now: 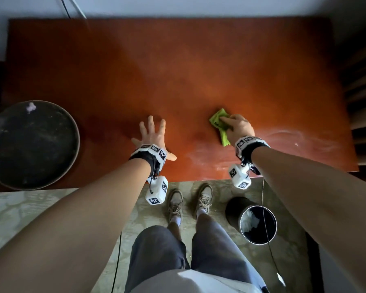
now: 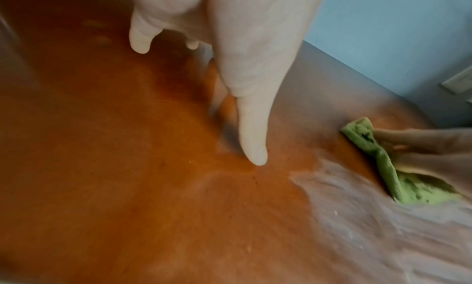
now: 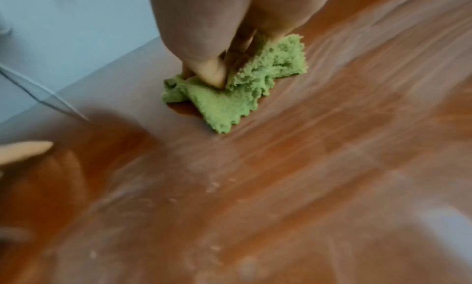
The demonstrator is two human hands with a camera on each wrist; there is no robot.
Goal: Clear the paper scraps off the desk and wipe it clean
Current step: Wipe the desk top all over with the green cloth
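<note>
The reddish-brown desk (image 1: 178,70) fills the head view. My right hand (image 1: 239,125) grips a crumpled green cloth (image 1: 217,121) and presses it onto the desk right of centre; the right wrist view shows my thumb and fingers (image 3: 217,74) dug into the cloth (image 3: 224,108). My left hand (image 1: 152,134) lies flat on the desk with fingers spread, holding nothing, a hand's width left of the cloth. In the left wrist view its thumb (image 2: 253,127) points at the surface, with the cloth (image 2: 367,139) off to the right. Tiny pale crumbs (image 3: 213,184) dot the desk.
Pale wet streaks (image 1: 294,140) cover the desk's near right part. A big round dark dish (image 1: 34,144) with one pale scrap (image 1: 31,107) sits on the desk's left end. A black bin (image 1: 232,210) holding white paper stands on the floor by my feet.
</note>
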